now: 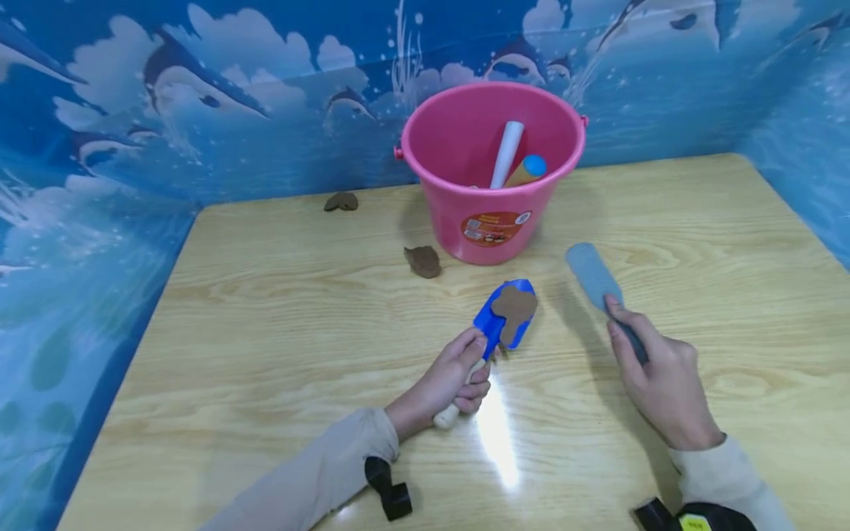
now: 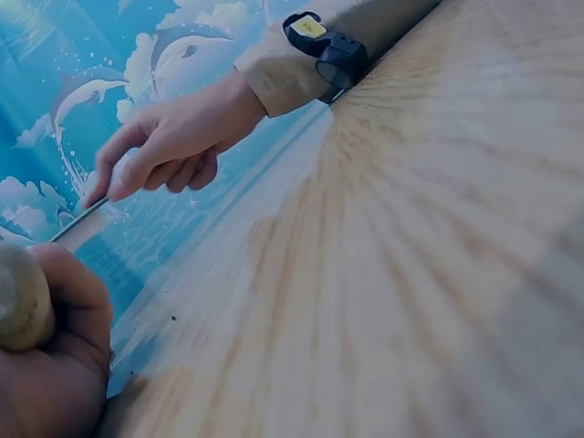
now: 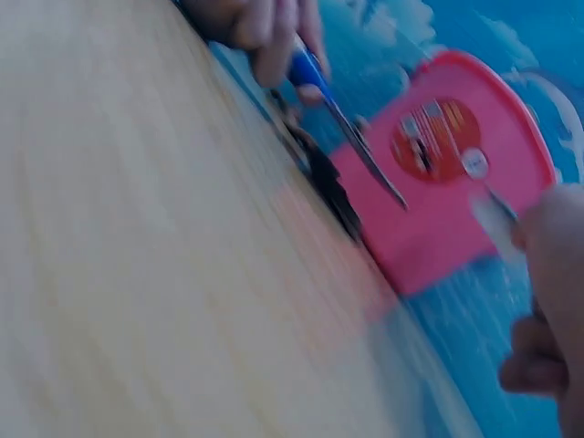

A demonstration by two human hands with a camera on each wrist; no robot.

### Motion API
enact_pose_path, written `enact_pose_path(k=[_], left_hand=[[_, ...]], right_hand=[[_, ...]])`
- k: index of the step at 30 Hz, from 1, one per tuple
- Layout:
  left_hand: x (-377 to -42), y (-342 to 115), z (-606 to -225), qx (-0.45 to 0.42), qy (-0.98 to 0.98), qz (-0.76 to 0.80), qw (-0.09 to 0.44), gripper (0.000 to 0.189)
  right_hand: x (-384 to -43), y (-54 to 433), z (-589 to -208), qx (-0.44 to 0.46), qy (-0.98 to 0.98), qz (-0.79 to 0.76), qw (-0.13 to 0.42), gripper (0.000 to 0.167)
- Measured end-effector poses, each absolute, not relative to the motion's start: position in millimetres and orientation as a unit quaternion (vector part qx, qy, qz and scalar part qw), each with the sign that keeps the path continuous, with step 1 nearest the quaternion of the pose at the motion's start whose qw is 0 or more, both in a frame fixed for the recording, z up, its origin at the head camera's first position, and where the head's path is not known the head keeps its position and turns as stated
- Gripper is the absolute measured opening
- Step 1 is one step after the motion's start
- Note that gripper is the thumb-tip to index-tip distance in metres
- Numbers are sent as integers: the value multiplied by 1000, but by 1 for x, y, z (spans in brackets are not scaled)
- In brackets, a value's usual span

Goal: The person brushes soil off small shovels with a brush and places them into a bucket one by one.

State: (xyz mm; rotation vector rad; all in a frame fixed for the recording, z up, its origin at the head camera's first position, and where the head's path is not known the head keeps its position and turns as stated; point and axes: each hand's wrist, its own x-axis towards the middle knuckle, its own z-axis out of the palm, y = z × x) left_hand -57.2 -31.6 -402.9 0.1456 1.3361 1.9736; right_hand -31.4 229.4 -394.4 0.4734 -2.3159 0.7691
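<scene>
My left hand (image 1: 458, 372) grips the pale handle of a small blue hand shovel (image 1: 490, 326), held over the table in the head view. A flat brown lump of clay (image 1: 516, 302) lies on its blade. To the right, my right hand (image 1: 667, 380) holds a flat grey spatula (image 1: 592, 271), its blade pointing forward and left, apart from the shovel. In the left wrist view the rounded end of the shovel handle (image 2: 23, 299) pokes out of the left fist. The right wrist view shows the shovel blade (image 3: 356, 137) edge-on.
A pink bucket (image 1: 488, 232) stands against the back backdrop, holding a white stick (image 1: 508, 155) and a tan roll with a blue end (image 1: 527, 169). Two brown clay pieces lie on the wooden table (image 1: 279, 310): one piece (image 1: 423, 261) beside the bucket, another piece (image 1: 341, 201) near the back edge.
</scene>
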Motion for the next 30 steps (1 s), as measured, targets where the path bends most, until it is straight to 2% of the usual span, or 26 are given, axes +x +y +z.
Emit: enact_pose_path(k=[4, 8, 14, 20, 25, 30], left_hand=[[-56, -32, -403, 63, 521, 768, 368, 26], [-56, -31, -402, 62, 530, 765, 361, 25], [-54, -32, -401, 61, 535, 763, 358, 26], [-55, -31, -400, 62, 538, 760, 359, 26], [-54, -32, -400, 73, 546, 750, 366, 26], [-54, -32, -401, 82, 547, 748, 368, 27]], right_hand=[[-27, 210, -397, 289, -862, 329, 256, 36], [-22, 196, -400, 328, -870, 299, 214, 33], [-24, 195, -403, 298, -886, 261, 240, 33], [-26, 201, -398, 251, -907, 239, 239, 28], [-28, 208, -396, 210, -913, 257, 239, 33], [-26, 205, -396, 250, -874, 328, 258, 24]])
